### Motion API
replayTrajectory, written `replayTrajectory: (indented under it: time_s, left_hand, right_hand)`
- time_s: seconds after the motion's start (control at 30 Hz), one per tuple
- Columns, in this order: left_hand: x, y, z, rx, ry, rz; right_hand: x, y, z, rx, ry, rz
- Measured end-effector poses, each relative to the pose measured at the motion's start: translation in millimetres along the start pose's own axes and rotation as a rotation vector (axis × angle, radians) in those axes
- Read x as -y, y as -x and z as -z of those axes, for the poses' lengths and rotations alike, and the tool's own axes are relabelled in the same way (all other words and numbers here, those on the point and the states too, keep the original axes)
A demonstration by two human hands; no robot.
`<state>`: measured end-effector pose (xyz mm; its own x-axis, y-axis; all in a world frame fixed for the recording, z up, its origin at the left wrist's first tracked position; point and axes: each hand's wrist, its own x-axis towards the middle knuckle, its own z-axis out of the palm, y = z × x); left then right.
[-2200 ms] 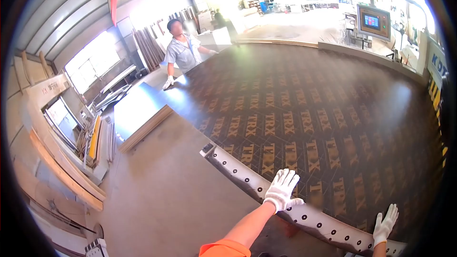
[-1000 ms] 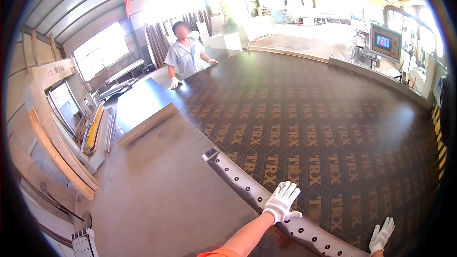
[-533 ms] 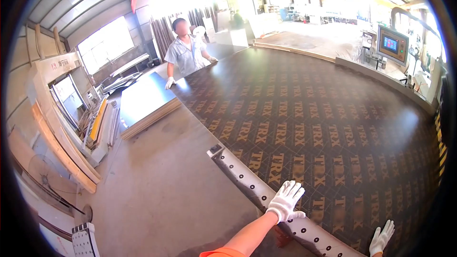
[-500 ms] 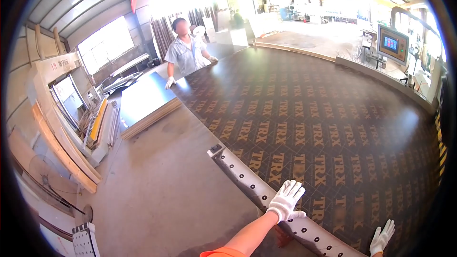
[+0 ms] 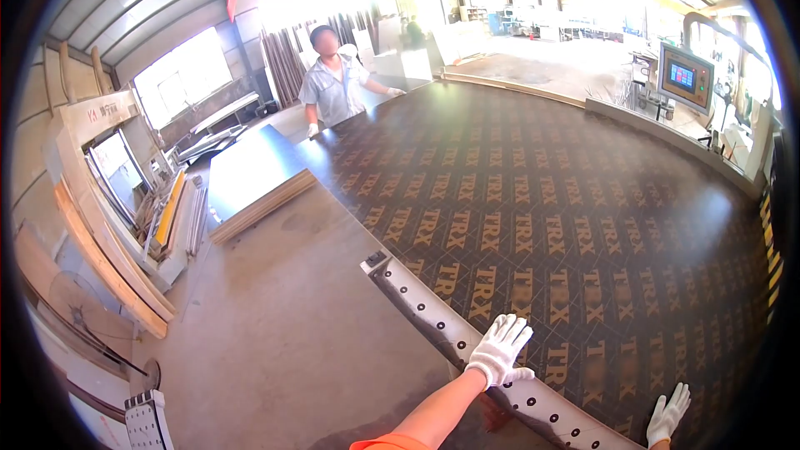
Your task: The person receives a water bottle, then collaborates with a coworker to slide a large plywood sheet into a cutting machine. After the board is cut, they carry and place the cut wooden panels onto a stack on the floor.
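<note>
A large dark sheet [image 5: 517, 192] printed with rows of gold "TRX" lettering covers the surface before me. Along its near edge runs a metal rail [image 5: 425, 310] with a line of round black holes. My left hand [image 5: 500, 352], in a white knit glove, lies flat with fingers spread over the rail and the sheet's edge. Farther right, at the bottom, my right hand [image 5: 668, 415] rests gloved and flat on the sheet, fingers extended. Neither hand holds anything.
A co-worker [image 5: 335, 87] stands at the sheet's far left corner, gloved hands by its edge. Stacked boards [image 5: 260, 179] lie at the left. A control panel [image 5: 685, 77] hangs at the back right. Machinery [image 5: 104, 175] lines the left wall.
Compared with half a second ago, the co-worker has shifted slightly right, with one arm reaching farther along the sheet's edge. Over the earlier frames the view turned; my hands stay flat.
</note>
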<state>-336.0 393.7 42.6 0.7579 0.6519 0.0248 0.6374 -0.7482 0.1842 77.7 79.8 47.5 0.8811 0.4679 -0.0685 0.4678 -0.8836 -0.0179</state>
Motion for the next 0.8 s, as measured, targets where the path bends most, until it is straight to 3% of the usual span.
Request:
replayTrajectory:
  time_s: [0.1, 0.53, 0.67, 0.8]
  left_hand:
    - [-0.7, 0.2, 0.9, 0.011, -0.025, 0.003]
    - [0.2, 1.2, -5.0, -0.03, -0.021, 0.006]
    - [-1.0, 4.2, -12.1, -0.093, -0.011, 0.014]
    - [-20.1, 17.9, -2.8, -0.066, 0.003, 0.15]
  right_hand:
    - [-25.1, -3.0, -18.7, -0.214, 0.141, 0.276]
    - [-10.5, 10.9, 3.4, -0.166, 0.108, 0.251]
    - [-1.1, 13.8, 9.1, -0.028, -0.016, 0.096]
    - [-9.9, 12.8, 4.0, -0.049, -0.022, 0.144]
